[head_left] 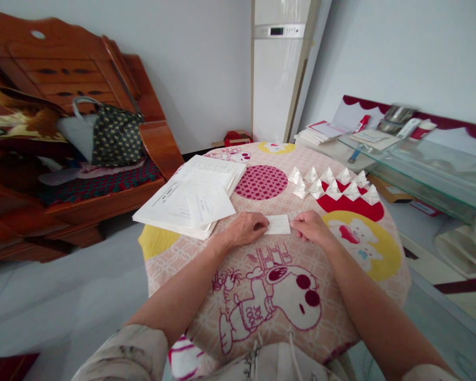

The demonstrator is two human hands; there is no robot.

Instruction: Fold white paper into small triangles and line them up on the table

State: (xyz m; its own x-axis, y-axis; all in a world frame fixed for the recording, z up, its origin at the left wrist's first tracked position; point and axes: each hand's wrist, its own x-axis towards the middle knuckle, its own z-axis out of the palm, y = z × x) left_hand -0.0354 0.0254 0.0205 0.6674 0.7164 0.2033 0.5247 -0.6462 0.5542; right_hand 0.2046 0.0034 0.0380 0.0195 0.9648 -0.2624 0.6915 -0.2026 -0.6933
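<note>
A small white rectangle of paper (278, 225) lies flat on or just above the patterned tablecloth (230, 259), between my two hands. My left hand (246, 229) has its fingers curled at the paper's left edge, pinching it. At the right edge, the thumb and fingers of my right hand (312, 227) close on the paper near its upper corner. Left of my left hand rests a thick stack of printed sheets (170, 203), with a loose sheet (210, 205) lying askew on top. Beyond my right hand, several folded white paper pieces (333, 189) stand with pointed tips in two rows.
A glass-topped cabinet (432, 169) stands close to the table's right side, holding papers (319, 132), metal bowls (396, 119) and a cup (422, 129). To the left is a wooden bench (63, 63) with a dotted bag (117, 135). A tall white appliance (277, 79) fills the back corner.
</note>
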